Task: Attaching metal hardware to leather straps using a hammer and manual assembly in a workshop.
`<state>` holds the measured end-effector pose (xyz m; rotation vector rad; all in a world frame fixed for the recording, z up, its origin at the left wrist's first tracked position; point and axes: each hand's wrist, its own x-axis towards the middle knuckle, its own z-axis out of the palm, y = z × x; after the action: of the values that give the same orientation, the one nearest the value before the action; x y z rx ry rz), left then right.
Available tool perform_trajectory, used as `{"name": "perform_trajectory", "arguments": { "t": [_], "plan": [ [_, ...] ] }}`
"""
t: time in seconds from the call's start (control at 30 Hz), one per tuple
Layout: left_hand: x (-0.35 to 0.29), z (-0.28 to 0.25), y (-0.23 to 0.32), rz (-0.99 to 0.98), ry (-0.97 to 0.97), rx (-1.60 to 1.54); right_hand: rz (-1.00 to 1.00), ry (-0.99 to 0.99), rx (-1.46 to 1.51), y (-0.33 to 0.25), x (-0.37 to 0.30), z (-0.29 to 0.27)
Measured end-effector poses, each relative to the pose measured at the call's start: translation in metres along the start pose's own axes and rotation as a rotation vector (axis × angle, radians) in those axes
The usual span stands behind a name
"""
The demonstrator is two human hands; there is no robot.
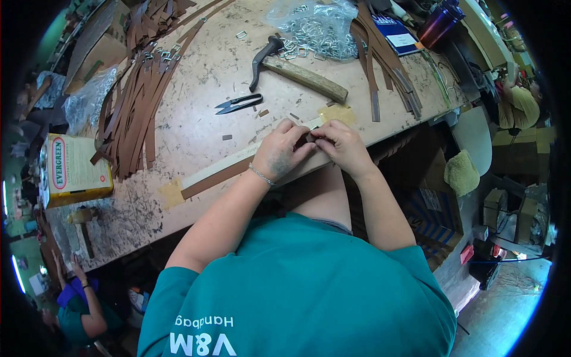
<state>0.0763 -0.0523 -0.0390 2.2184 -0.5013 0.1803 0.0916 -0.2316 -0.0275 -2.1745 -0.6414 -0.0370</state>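
Note:
Both hands meet near the front edge of the worktable, fingers closed in a pinch. My left hand (282,150) and my right hand (346,147) grip the end of a brown leather strap (217,181) between their fingertips. Fingers mostly cover that end, and a small dark or metal bit there is too small to name. The strap runs left along a pale strip (221,170) on the tabletop and passes under my left hand. Beyond my hands lie black thread snips (239,103) and a hammer (306,78) with a wooden handle.
Brown straps (134,116) with metal buckles pile up at the left, near a yellow-and-white can (77,169). A plastic bag of metal buckles (321,35) sits at the back, beside more straps (389,53) and a dark tumbler (440,24). Another person (80,303) is at lower left.

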Motion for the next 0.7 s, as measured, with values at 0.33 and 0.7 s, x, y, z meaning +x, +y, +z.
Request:
{"name": "perform_trajectory", "arguments": {
  "t": [0.33,0.7],
  "plan": [
    [0.003,-0.001,0.003,-0.053,-0.009,-0.054,-0.057,-0.045,-0.01,0.003,0.009,-0.012],
    [0.003,0.0,-0.002,-0.033,-0.012,-0.041,-0.09,-0.121,-0.09,0.012,0.01,-0.016]
  ]
}}
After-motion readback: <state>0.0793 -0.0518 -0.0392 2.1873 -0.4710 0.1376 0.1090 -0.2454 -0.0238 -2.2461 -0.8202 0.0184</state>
